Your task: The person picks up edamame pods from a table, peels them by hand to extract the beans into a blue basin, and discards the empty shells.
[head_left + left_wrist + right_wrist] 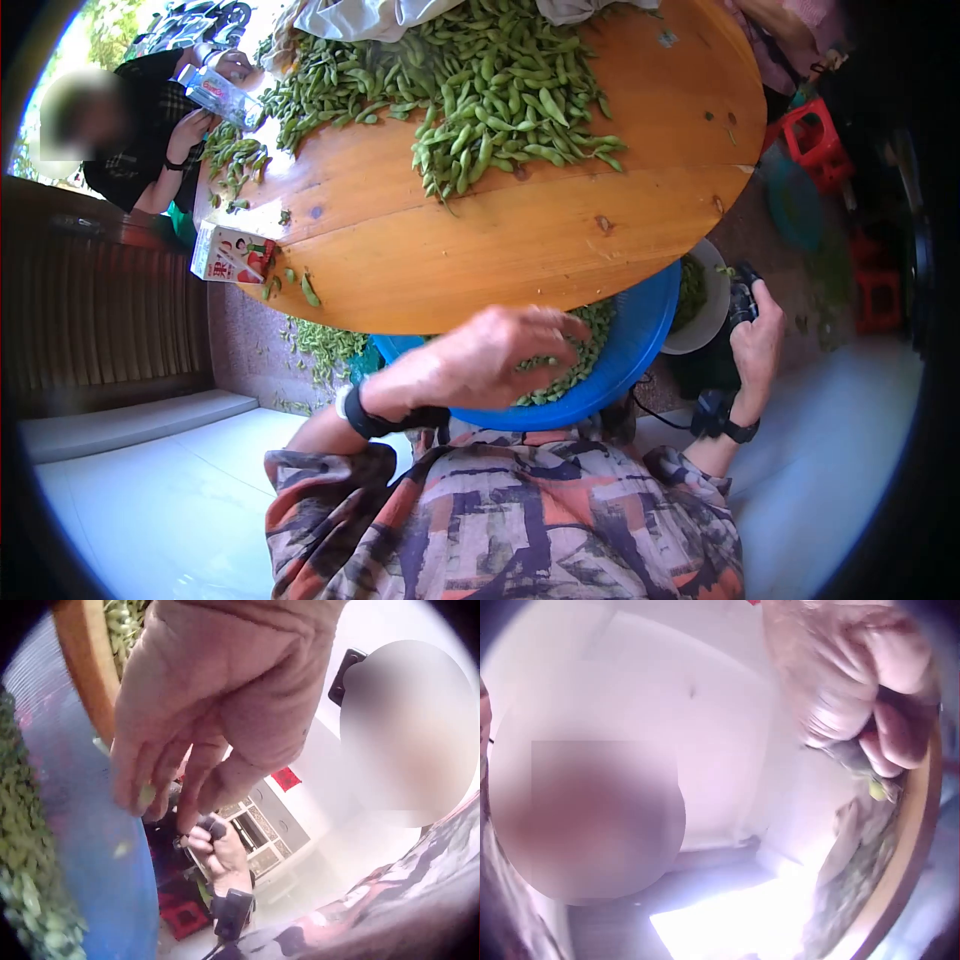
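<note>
Over the blue basin (pixel 640 335) of shelled green soybeans (pixel 590 350), my left hand (pixel 505 350) hangs with loosely bent fingers, blurred. A green bean (pixel 146 796) shows at its fingertips, and a blurred bean (pixel 122 847) is in the air beneath them. Out to the right, my right hand (pixel 760 335) is curled, pinching a green soybean pod (pixel 877 789); something dark covers part of its fingers. Beside it and the basin stands a white bucket (pixel 712 330) with pods or shells in it.
A big heap of soybean pods (pixel 490 90) covers the far part of the wooden table (pixel 560 240). A drink carton (pixel 232 252) stands at its left edge. Another person (pixel 150 130) sits at left with a plastic bottle (pixel 222 97). Red stools (pixel 815 140) stand at right.
</note>
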The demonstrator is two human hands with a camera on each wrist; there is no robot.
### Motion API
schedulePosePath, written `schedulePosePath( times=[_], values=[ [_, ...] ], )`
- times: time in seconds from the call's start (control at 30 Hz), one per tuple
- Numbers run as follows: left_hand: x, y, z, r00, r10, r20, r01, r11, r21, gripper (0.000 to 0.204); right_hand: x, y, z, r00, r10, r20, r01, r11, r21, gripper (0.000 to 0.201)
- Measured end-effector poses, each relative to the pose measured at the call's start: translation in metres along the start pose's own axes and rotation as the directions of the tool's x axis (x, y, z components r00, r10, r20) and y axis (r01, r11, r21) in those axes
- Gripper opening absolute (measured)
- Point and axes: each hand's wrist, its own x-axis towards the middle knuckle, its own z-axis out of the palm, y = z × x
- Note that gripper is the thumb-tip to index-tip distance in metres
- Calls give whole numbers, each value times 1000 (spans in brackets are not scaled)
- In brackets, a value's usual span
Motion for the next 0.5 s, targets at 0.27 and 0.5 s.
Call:
schedulePosePath(
  times=[0.27,0.5],
  values=[
    [26,-46,-90,820,-28,-571,473,593,651,19,9,-8,3,985,128,-117,-104,975,194,43],
    [23,-52,-76,764,44,-644,434,704,562,17,10,-68,35,992,-124,21,104,899,425,38]
  ],
)
